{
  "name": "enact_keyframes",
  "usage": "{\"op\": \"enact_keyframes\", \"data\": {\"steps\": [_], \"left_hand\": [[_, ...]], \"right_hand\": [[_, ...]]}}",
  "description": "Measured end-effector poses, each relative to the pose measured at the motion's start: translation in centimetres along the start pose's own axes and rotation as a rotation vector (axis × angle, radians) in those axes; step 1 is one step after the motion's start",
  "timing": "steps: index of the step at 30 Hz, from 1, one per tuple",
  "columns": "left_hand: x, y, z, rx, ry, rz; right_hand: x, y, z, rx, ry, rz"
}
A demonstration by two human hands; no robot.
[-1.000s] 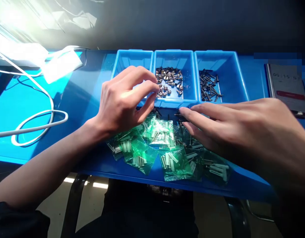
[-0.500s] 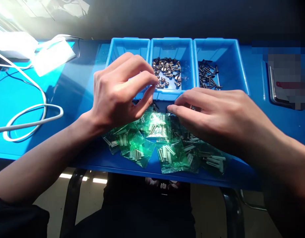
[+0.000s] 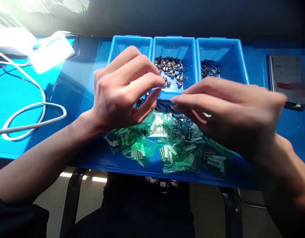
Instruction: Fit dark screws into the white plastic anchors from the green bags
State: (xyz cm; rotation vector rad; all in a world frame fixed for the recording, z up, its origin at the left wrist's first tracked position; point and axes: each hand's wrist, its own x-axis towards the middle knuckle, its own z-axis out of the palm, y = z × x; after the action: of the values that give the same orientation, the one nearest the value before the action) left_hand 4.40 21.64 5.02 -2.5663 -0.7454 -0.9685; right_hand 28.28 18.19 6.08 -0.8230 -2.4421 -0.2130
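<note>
My left hand (image 3: 125,87) hovers in front of the left and middle bins, thumb and index finger closed in a pinch. Whatever sits between those fingertips is too small to make out. Opposite it, my right hand (image 3: 232,109) has its fingers pressed together, pointing left; what they hold, if anything, is hidden. Beneath both hands lie clear green-tinted packets (image 3: 173,155) with white plastic plugs and screws inside. Loose dark screws (image 3: 164,106) are scattered between the packets and the bins.
The middle blue bin (image 3: 189,62) contains short silvery hex-head screws (image 3: 169,67). Dark screws (image 3: 209,67) lie in the right blue bin (image 3: 229,59). The left blue bin (image 3: 132,41) is partly covered by my hand. A white cable (image 3: 43,109) loops at left; a phone-like device (image 3: 283,76) lies right.
My right hand has risen and its wrist has bent, with the fingers drawn together. My left hand has shifted slightly right and keeps its pinch.
</note>
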Motion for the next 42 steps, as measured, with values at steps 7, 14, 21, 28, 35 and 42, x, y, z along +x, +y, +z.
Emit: {"op": "enact_keyframes", "data": {"steps": [7,14,21,28,35,42], "left_hand": [[0.1,0.6,-0.2,-0.036,0.006,0.107],[0.1,0.6,0.0,-0.073,0.035,0.063],[0.0,1.2,-0.4,-0.082,-0.011,0.107],[0.3,1.5,0.0,-0.098,0.075,0.111],[0.5,1.3,-0.2,-0.058,0.119,0.099],[0.5,2.0,-0.1,-0.134,0.14,0.106]], "right_hand": [[0.7,-1.4,-0.7,0.384,0.118,0.409],[0.5,-2.1,-0.1,0.493,0.222,0.417],[0.4,-2.5,-0.4,0.534,0.216,0.536],[0.8,-2.6,-0.6,0.546,0.153,0.508],[0.1,-2.1,-0.1,0.632,0.152,0.495],[0.4,-2.9,0.5,0.616,0.286,0.479]]}}
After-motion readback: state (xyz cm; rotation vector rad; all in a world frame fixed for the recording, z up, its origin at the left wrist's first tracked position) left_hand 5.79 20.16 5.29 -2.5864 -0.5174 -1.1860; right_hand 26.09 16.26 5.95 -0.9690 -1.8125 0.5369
